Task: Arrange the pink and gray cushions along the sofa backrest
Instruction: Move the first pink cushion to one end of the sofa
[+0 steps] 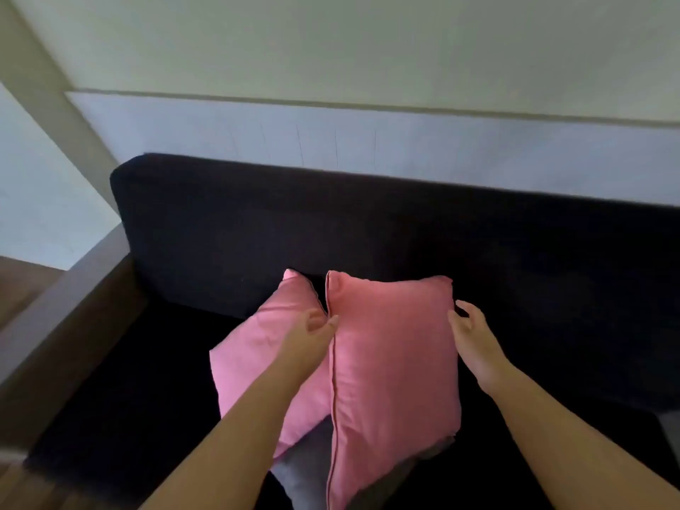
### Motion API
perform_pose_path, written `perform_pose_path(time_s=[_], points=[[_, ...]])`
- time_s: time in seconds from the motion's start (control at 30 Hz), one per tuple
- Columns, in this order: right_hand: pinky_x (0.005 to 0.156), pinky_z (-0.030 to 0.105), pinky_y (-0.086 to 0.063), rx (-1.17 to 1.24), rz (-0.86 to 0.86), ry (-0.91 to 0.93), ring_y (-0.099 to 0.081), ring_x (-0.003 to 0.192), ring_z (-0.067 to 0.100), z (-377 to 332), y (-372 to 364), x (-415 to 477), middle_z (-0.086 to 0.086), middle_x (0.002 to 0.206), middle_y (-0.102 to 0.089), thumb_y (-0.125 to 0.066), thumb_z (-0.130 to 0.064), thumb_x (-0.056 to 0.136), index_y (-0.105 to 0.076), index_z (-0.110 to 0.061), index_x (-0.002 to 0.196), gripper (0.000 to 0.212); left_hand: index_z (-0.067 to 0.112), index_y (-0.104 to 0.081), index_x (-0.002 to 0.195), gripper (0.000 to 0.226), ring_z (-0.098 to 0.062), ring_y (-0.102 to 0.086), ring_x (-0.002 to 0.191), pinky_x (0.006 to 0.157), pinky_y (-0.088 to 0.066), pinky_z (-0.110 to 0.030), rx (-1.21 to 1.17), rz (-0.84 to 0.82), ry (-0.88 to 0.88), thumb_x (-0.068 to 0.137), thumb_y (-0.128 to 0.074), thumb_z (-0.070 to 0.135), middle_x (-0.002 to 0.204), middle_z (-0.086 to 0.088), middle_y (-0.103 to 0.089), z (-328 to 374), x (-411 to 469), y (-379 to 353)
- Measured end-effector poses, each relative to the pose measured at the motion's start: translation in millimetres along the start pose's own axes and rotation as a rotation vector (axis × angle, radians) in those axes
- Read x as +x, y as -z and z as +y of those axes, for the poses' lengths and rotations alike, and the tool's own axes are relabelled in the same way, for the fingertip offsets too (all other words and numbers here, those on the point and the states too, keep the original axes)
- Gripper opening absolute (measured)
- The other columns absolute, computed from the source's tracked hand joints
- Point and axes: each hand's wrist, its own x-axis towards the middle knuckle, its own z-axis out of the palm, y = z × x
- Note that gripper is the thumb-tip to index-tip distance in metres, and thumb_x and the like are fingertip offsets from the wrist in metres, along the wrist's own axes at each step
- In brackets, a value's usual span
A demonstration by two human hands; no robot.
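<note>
Ideally, the darker pink square fabric cushion (393, 369) is carried to the black upholstered sofa backrest (368, 230) by both side edges at once, kept level, and stood upright with its far edge against the backrest before either hand lets go; a one-sided hold would probably let the soft filling sag and twist. The left hand (312, 336) grips the cushion's left piped seam, fingers curled around the edge, while the right hand (469, 333) presses the right edge with its fingers spread and only partly curled, so whether it grips or merely steadies cannot be told. The cushion lies in the middle of the dark sofa seat (128, 380), its far corners close to the base of the backrest, tilted rather than upright. A lighter pink fabric cushion (254, 355) lies just beside it on the left, overlapped at the near corner, and a gray fabric cushion (309, 458) shows beneath both at the near side. The held cushion looks plump, smooth, faintly creased, with a raised seam. A brown wooden armrest (73, 325) bounds the seat on the left.
</note>
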Motion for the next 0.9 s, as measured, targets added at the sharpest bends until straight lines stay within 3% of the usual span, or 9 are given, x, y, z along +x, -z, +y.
perform_pose_path(time_s=[0.13, 0.2, 0.37, 0.47, 0.6, 0.73, 0.83, 0.9], points=[[0.091, 0.032, -0.038, -0.047, -0.075, -0.150, -0.048, 0.127, 0.023, 30.4, 0.1, 31.7, 0.006, 0.152, -0.040, -0.041, -0.047, 0.098, -0.025, -0.027, 0.153, 0.060, 0.014, -0.029, 0.155, 0.073, -0.021, -0.040, 0.142, 0.103, -0.031, -0.024, 0.018, -0.094, 0.087, 0.094, -0.058, 0.042, 0.156, -0.005, -0.039, -10.1, 14.1, -28.9], [0.094, 0.033, -0.037, -0.065, -0.102, -0.196, -0.046, 0.131, 0.026, 42.6, -3.2, 48.7, 0.007, 0.154, -0.038, -0.041, -0.045, 0.099, -0.022, -0.026, 0.155, 0.062, 0.014, -0.028, 0.154, 0.074, -0.020, -0.039, 0.142, 0.099, -0.031, -0.021, -0.005, -0.065, 0.120, 0.093, -0.060, 0.041, 0.157, -0.003, -0.038, -17.9, 25.5, -40.8], [0.098, 0.040, -0.039, 0.016, -0.026, -0.331, -0.044, 0.132, 0.031, 56.8, -5.0, 81.4, 0.011, 0.154, -0.037, -0.041, -0.055, 0.096, -0.013, -0.027, 0.156, 0.072, 0.024, -0.035, 0.148, 0.065, -0.014, -0.049, 0.121, 0.092, -0.038, -0.023, -0.154, 0.017, 0.162, 0.092, -0.063, 0.040, 0.143, 0.005, -0.048, -27.4, 40.9, -57.6], [0.103, 0.045, -0.037, 0.050, 0.032, -0.415, -0.042, 0.135, 0.033, 70.6, -3.1, 100.1, 0.011, 0.156, -0.035, -0.037, -0.062, 0.093, -0.015, -0.026, 0.156, 0.077, 0.022, -0.031, 0.152, 0.069, -0.020, -0.046, 0.132, 0.101, -0.038, -0.027, -0.206, 0.026, 0.254, 0.093, -0.059, 0.044, 0.151, 0.000, -0.043, -45.7, 52.6, -56.0], [0.107, 0.047, -0.038, 0.101, 0.029, -0.504, -0.049, 0.127, 0.031, 86.5, -0.4, 112.5, 0.008, 0.148, -0.045, -0.030, -0.074, 0.085, -0.031, -0.025, 0.152, 0.083, 0.019, -0.029, 0.154, 0.095, -0.029, -0.046, 0.136, 0.111, -0.039, -0.044, -0.205, -0.037, 0.449, 0.080, -0.053, 0.072, 0.156, -0.004, -0.041, -69.1, 68.0, -53.2], [0.109, 0.049, -0.036, 0.154, 0.008, -0.552, -0.050, 0.127, 0.029, 80.2, -3.0, 97.7, 0.007, 0.148, -0.047, -0.035, -0.091, 0.064, -0.035, -0.026, 0.151, 0.108, 0.024, -0.028, 0.155, 0.121, -0.030, -0.045, 0.137, 0.113, -0.036, -0.047, -0.244, -0.023, 0.503, 0.057, -0.047, 0.091, 0.156, -0.004, -0.041, -72.7, 77.8, -48.6], [0.110, 0.045, -0.034, 0.139, 0.094, -0.479, -0.044, 0.133, 0.030, 66.4, -5.5, 77.2, 0.009, 0.152, -0.041, -0.031, -0.079, 0.081, -0.032, -0.020, 0.152, 0.092, 0.024, -0.030, 0.154, 0.105, -0.030, -0.045, 0.136, 0.113, -0.035, -0.044, -0.311, 0.054, 0.519, 0.070, -0.040, 0.087, 0.152, -0.003, -0.044, -53.2, 78.6, -50.1], [0.106, 0.045, -0.035, 0.124, 0.165, -0.446, -0.044, 0.132, 0.031, 61.2, -2.4, 62.3, 0.011, 0.151, -0.042, -0.030, -0.075, 0.086, -0.033, -0.017, 0.151, 0.088, 0.021, -0.035, 0.152, 0.093, -0.029, -0.050, 0.129, 0.105, -0.040, -0.040, -0.333, 0.065, 0.490, 0.080, -0.040, 0.080, 0.145, -0.003, -0.050, -33.9, 79.2, -52.4]])
